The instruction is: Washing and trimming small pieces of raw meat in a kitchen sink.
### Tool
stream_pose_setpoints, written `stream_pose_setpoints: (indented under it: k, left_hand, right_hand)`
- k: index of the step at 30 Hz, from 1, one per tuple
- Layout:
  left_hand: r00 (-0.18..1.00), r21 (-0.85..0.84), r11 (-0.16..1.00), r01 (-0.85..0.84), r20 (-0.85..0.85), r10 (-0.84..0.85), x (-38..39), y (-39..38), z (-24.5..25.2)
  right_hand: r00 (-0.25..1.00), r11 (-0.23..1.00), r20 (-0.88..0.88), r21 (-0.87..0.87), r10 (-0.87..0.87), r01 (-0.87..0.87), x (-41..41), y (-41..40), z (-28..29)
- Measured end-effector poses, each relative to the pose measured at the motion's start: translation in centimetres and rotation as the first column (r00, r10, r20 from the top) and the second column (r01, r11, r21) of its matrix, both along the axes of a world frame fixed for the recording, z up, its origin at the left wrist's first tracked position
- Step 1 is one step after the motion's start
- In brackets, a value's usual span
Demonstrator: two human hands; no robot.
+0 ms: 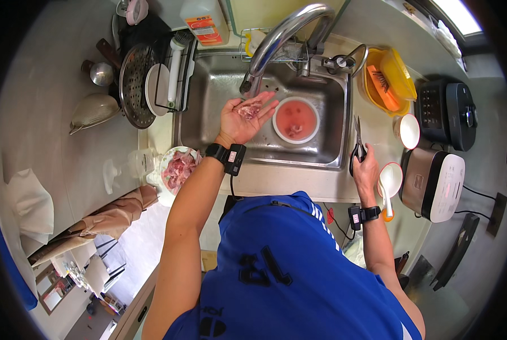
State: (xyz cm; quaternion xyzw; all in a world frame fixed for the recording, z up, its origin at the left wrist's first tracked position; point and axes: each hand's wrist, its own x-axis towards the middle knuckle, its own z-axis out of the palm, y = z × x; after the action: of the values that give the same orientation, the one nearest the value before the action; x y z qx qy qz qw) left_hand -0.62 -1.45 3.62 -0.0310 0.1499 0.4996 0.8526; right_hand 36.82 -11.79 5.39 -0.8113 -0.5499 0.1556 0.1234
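My left hand is palm up over the sink, fingers spread, with a piece of raw meat resting on it below the faucet spout. To its right, on the floor of the stainless steel sink, a round white bowl contains reddish water and some pale pieces of meat. Over the counter right of the sink, my right hand holds black-handled scissors by the handles, blades pointing away from me. Left of the sink, partly behind my left forearm, a plate holds cut raw meat.
A dish rack with a white plate borders the sink's left side. On the right counter are a yellow basin, a white bowl, another bowl with a white spoon and two kitchen appliances, one dark and one beige.
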Motion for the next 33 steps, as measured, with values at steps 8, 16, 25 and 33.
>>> stream_pose_setpoints:
  k: [8,16,25,33]
  left_hand:
    - [0.965,-0.19,0.981,-0.035,-0.261,-0.016,-2.5,0.2,-6.4]
    - [0.831,-0.33,0.941,-0.078,-0.542,-0.122,-3.1,-1.4,-4.9]
    - [0.759,-0.271,0.961,-0.06,-0.638,-0.132,0.3,1.1,-2.7]
    - [0.778,-0.299,0.936,-0.185,-0.627,-0.046,1.1,2.3,-3.5]
  right_hand:
    - [0.853,0.826,0.049,0.226,0.52,-0.517,-5.9,2.3,2.6]
    - [0.622,0.539,0.151,0.37,0.769,-0.757,-16.3,10.3,0.7]
    - [0.637,0.601,0.198,0.218,0.745,-0.769,-18.5,11.5,0.6]
    - [0.66,0.632,0.097,0.214,0.745,-0.745,-17.8,10.7,1.5]
